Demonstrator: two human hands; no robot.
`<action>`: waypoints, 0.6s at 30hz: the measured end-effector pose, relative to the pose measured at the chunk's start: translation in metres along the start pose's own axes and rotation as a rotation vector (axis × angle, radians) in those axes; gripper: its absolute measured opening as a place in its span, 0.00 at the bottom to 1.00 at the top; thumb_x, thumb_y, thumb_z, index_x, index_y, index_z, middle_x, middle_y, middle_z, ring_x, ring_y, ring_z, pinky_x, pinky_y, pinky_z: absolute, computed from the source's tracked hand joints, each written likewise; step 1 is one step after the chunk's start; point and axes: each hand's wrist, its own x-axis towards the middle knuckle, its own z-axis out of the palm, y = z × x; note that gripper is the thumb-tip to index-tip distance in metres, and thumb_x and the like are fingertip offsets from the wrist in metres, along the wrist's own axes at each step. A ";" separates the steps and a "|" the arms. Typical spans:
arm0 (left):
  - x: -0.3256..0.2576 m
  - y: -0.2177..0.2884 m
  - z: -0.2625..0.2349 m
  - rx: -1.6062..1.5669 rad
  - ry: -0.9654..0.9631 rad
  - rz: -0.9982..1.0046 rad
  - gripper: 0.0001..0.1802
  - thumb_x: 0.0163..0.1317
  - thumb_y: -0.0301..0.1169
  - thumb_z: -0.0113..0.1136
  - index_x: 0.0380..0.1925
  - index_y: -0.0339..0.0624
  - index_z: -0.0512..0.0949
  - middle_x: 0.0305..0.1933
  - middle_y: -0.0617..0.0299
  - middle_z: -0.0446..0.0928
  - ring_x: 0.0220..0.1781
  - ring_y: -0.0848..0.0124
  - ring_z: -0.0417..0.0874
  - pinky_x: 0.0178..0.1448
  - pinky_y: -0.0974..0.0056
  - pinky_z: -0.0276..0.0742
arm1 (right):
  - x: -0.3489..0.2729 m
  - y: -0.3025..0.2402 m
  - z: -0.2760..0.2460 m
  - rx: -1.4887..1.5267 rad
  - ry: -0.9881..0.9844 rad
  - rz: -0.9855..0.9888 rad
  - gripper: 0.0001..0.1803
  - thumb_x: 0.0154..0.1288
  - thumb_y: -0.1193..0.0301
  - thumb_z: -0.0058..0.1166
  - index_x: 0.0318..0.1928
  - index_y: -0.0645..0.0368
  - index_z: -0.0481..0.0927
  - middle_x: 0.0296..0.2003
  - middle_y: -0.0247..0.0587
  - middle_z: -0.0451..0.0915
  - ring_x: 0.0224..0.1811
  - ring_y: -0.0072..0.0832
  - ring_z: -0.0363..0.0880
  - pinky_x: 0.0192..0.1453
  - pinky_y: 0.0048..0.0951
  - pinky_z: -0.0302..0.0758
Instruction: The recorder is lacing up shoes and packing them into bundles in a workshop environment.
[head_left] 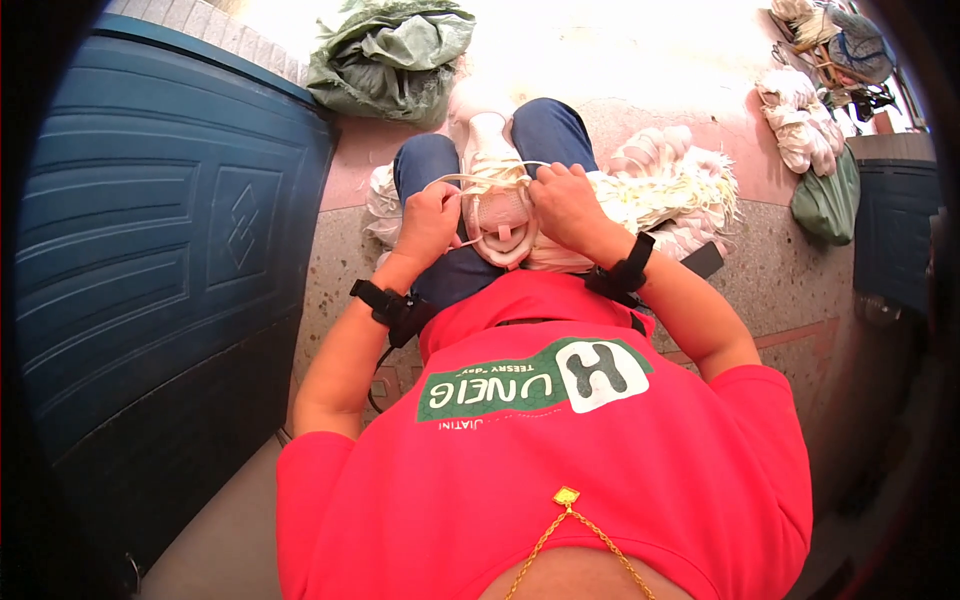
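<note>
A pale pink and white sneaker (497,212) rests between my thighs, its toe pointing away from me and its heel opening toward me. Cream shoelace (478,181) crosses its upper, with strands stretched out to both sides. My left hand (430,222) is closed on a lace strand just left of the shoe. On the other side, my right hand (573,208) pinches lace close to the shoe's right edge; its fingertips are partly hidden. Beside my right thigh lies a thick bundle of loose cream laces (670,195) on top of more pale shoes (650,150).
A blue panelled door (170,210) stands close on my left. Ahead is a crumpled green sack (395,60). More pale shoes (367,205) lie by my left leg. Far right are a white bundle (800,125), a dark green bag (828,200) and a blue cabinet (890,220).
</note>
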 end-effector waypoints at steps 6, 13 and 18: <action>-0.013 -0.008 -0.006 -0.045 0.007 -0.081 0.11 0.57 0.30 0.49 0.31 0.33 0.75 0.16 0.63 0.72 0.10 0.77 0.69 0.14 0.72 0.64 | 0.001 0.001 -0.010 -0.034 -0.057 -0.093 0.03 0.47 0.72 0.46 0.23 0.55 0.74 0.24 0.35 0.70 0.33 0.31 0.68 0.37 0.32 0.61; -0.006 -0.037 0.003 0.447 0.197 0.512 0.07 0.55 0.28 0.49 0.25 0.36 0.74 0.22 0.50 0.74 0.21 0.56 0.76 0.24 0.59 0.72 | 0.003 -0.007 -0.009 0.003 0.011 -0.036 0.04 0.48 0.72 0.46 0.27 0.56 0.71 0.23 0.36 0.72 0.32 0.33 0.69 0.36 0.34 0.63; -0.009 -0.009 0.001 0.718 0.042 0.398 0.05 0.52 0.27 0.48 0.26 0.38 0.71 0.27 0.50 0.73 0.27 0.51 0.76 0.28 0.54 0.72 | 0.002 -0.007 -0.005 0.009 0.017 -0.069 0.05 0.47 0.70 0.48 0.27 0.56 0.70 0.22 0.37 0.73 0.32 0.34 0.70 0.37 0.34 0.64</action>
